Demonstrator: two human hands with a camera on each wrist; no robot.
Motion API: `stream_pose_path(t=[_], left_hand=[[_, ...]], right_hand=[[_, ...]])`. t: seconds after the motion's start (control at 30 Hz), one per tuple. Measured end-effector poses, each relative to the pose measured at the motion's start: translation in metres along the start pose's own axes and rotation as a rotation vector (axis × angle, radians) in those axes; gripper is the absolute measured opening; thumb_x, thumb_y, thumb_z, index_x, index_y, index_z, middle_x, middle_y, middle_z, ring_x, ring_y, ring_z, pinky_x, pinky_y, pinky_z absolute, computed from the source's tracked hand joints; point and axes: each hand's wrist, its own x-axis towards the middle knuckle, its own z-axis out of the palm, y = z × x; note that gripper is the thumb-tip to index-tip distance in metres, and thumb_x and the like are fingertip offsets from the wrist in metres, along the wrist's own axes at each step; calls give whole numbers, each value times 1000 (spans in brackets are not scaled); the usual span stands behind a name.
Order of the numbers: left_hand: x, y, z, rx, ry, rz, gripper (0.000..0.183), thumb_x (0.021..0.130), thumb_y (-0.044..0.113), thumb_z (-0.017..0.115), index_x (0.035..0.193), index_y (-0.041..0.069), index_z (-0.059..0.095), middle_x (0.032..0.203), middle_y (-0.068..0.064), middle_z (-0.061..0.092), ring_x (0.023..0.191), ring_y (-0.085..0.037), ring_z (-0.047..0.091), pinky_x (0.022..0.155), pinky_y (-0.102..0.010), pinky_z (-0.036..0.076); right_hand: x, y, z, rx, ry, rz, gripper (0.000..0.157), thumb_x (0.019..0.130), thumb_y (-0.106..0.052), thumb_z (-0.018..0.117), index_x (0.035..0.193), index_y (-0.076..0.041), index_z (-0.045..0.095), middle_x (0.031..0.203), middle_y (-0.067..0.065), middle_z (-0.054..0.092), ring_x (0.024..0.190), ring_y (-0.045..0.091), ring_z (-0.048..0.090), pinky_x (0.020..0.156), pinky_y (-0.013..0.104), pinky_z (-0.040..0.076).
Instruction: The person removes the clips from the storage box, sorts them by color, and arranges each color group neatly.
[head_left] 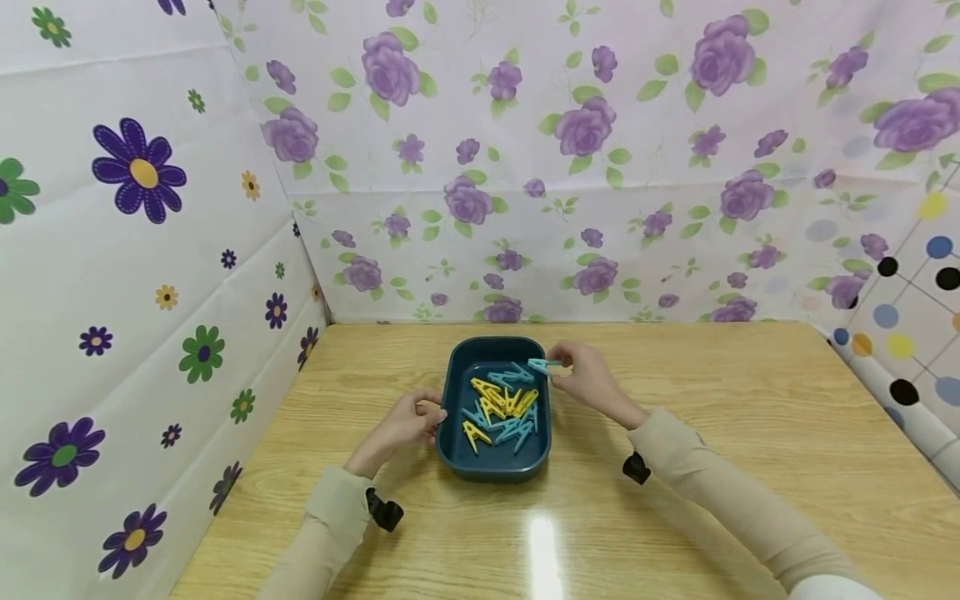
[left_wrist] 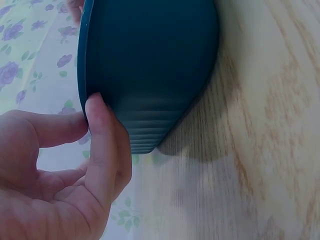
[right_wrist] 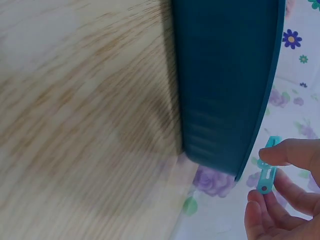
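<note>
A dark teal plastic bin [head_left: 493, 474] stands on the wooden table, holding several yellow clothespins [head_left: 472, 434] and several blue clothespins [head_left: 514, 429] in a loose pile. At the bin's left side, my left hand [head_left: 408, 419] pinches the rim between thumb and fingers, as the left wrist view shows at the bin wall [left_wrist: 150, 60]. My right hand [head_left: 587, 379] holds a light blue clothespin [head_left: 540, 365] by one end, over the far right part of the rim. In the right wrist view this clothespin [right_wrist: 266, 176] sits between the thumb and fingertips, just beyond the bin's corner.
The wooden table [head_left: 720, 417] reaches back to a flowered cloth [head_left: 525, 225] hanging behind it. Another patterned cloth [head_left: 135, 333] hangs along the left side, and a dotted one [head_left: 911, 350] on the right. Each wrist wears a small black camera.
</note>
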Motion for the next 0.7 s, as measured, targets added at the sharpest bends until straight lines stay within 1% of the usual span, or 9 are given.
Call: stream_pose_path(t=[0.07, 0.2, 0.33, 0.43, 0.7], left_hand=[[-1, 1, 0, 1, 1, 0, 32, 98, 6, 54, 127, -4, 48, 92, -20, 66, 63, -11, 58, 65, -33, 55], [-3, 4, 0, 4, 5, -2, 31, 98, 6, 54, 127, -4, 48, 92, -20, 66, 63, -11, 58, 65, -34, 56], [-3, 5, 0, 5, 3, 0, 31, 97, 6, 54, 127, -4, 49, 85, -14, 64, 63, -11, 57, 64, -33, 55], [-2, 4, 0, 5, -1, -2, 31, 98, 7, 54, 126, -4, 49, 80, -10, 61, 63, -12, 56, 64, -33, 54], [-4, 3, 2, 18, 7, 3, 33, 98, 8, 54, 127, -4, 48, 78, -9, 60, 63, -13, 56, 64, -35, 54]], right_hand=[[-1, 4, -1, 4, 9, 8, 23, 78, -2, 74, 100, -2, 67, 97, 15, 68, 88, 31, 63, 78, 43, 52], [-4, 10, -3, 6, 12, 51, 22, 78, -6, 75, 97, -3, 65, 95, 15, 68, 85, 28, 63, 77, 42, 53], [-7, 14, -7, -13, 2, 129, 24, 78, -11, 75, 96, -3, 61, 93, 15, 65, 83, 25, 62, 75, 40, 53], [-11, 16, -11, -20, 3, 164, 25, 78, -12, 75, 95, -1, 59, 91, 15, 64, 80, 24, 61, 72, 38, 52], [-19, 28, -13, -30, 0, 231, 24, 79, -13, 72, 93, 1, 58, 82, 13, 60, 68, 19, 51, 60, 29, 42]])
